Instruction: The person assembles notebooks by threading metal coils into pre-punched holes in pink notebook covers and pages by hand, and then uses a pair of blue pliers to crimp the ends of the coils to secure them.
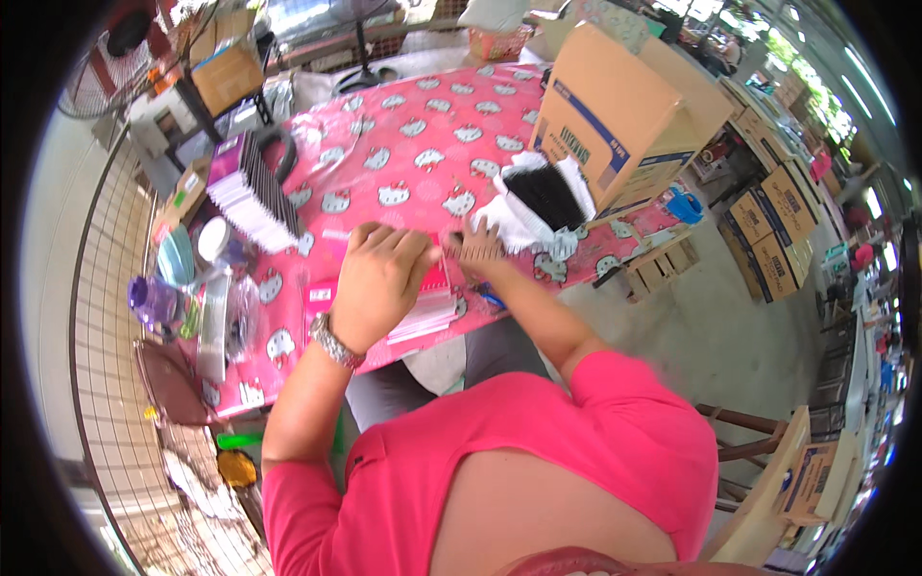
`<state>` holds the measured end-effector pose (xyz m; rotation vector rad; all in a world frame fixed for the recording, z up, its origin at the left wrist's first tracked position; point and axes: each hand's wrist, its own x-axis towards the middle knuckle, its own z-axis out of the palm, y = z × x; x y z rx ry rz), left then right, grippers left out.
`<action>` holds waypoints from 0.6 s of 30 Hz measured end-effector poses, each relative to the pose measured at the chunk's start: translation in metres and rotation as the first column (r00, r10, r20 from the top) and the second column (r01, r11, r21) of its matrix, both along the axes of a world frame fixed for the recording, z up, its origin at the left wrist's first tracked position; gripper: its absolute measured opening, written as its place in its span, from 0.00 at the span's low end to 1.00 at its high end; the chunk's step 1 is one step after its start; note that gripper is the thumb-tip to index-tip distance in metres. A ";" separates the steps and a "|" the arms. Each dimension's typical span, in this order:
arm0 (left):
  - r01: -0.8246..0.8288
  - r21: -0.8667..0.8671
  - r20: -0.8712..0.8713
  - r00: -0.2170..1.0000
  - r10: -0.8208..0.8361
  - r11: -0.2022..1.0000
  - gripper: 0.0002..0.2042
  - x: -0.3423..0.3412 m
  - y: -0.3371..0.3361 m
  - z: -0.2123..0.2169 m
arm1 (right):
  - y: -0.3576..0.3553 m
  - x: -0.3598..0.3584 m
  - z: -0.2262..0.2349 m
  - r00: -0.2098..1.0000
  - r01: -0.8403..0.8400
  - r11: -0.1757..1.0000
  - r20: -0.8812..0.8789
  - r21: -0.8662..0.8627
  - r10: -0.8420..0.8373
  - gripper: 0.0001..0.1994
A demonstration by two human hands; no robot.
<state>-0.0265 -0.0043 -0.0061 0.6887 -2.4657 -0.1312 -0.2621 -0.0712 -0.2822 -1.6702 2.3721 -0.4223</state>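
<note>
Head view is looking down on a table [403,144] covered in a pink cartoon-cat cloth, and that's taking up most of the shot. Next biggest is a cardboard box [615,115] lying open on its side at the right end, with a heap of combs [543,202], black ones in the middle and white around them, spilling out in front of it. Over on the left, a row of packed combs [252,192] is standing on edge, black teeth up, beside a purple bottle [154,300] and some tubs.

Right in front of the person, a stack of pink cards [427,302] is sitting at the near table edge. The left hand [379,278] is curled and pressing down on top of it, fingers bent, wristwatch showing. The right hand [480,248] is pinching a small comb [469,252] just beside the left fingertips, over the stack.

Looks to me like the comb is getting fitted onto the top card. I'd guess lining up the teeth with the card takes a steady pinch while the left keeps the stack from sliding.
</note>
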 end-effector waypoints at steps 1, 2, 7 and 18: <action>0.055 -0.007 -0.024 0.998 -0.055 0.998 0.06 -0.009 -0.001 0.003 | 0.011 -0.009 -0.025 0.986 0.022 0.996 -0.165 -0.083 -0.036 0.42; 0.068 0.010 -0.021 0.997 -0.068 0.998 0.07 -0.006 -0.002 0.002 | 0.016 -0.005 -0.028 0.976 -0.029 0.993 -0.220 -0.113 0.003 0.40; -0.092 0.029 0.058 0.994 0.090 0.995 0.09 -0.007 0.001 -0.008 | 0.002 -0.023 0.067 0.970 -0.204 0.968 0.160 0.144 0.181 0.30; -0.181 0.029 -0.041 0.982 0.182 0.983 0.15 -0.009 -0.002 -0.011 | 0.060 -0.031 0.279 0.225 -0.761 0.589 0.742 -0.271 0.631 0.26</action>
